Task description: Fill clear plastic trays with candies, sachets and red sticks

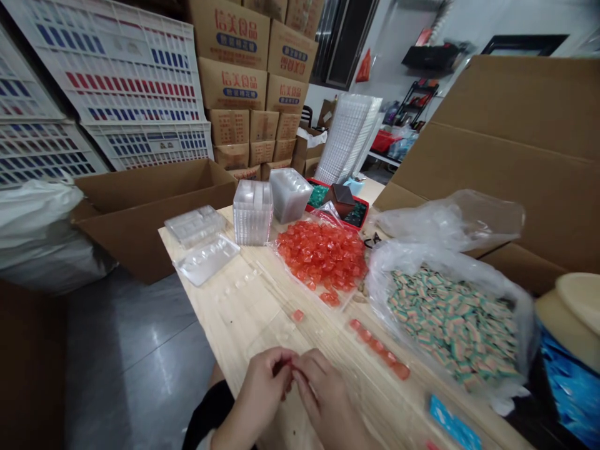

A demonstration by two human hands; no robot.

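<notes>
My left hand (265,381) and my right hand (325,390) meet over the near part of the wooden table (234,312), fingertips pinched together. A bit of red shows between them; it looks like one of the small red translucent pieces, mostly hidden by my fingers. Just beyond lies a single loose red piece (298,315). To the right, a row of several red pieces (379,349) sits in a clear strip. A large heap of red pieces (323,253) rests on a clear plastic sheet farther back.
An open plastic bag (382,290) of small green-and-tan pieces (450,319) stands on the right. Stacked clear trays (253,215) and a flat clear tray (209,259) are at the back left. A blue packet (454,422) lies front right. Open cardboard boxes (154,200) flank the table.
</notes>
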